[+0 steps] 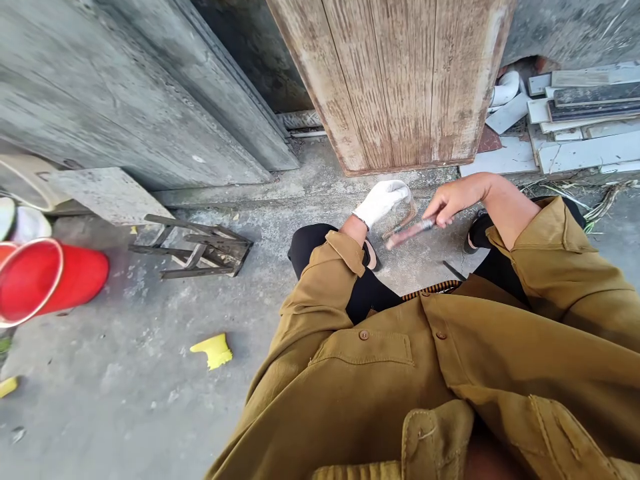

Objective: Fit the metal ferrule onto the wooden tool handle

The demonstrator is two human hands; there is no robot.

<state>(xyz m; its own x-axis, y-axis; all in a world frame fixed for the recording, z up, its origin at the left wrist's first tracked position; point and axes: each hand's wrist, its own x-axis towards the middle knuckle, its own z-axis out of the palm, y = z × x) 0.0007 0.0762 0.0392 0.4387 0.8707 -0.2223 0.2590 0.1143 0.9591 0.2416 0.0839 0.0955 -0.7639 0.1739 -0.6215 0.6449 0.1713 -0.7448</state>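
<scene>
My left hand (381, 202), in a white glove, is closed around one end of a thin, curved brownish strip (411, 213). The strip bends down beside the fingers; its exact kind is unclear. My right hand (456, 197), bare, grips a short stick-like tool (406, 235) that is smeared by motion. Its reddish end points left and down, just below the strip, and a greyish wrapped part sits near my fingers. I cannot make out whether the tool and the strip touch. Both hands are low between my knees, above the concrete floor (280, 293).
A weathered wooden panel (395, 80) leans in front of me. To the left lie a small wooden stool (200, 247) on its side, a red bucket (83, 277) and a yellow scrap (215, 351). Stacked boards (590, 150) and a white pipe (506, 88) are at the right.
</scene>
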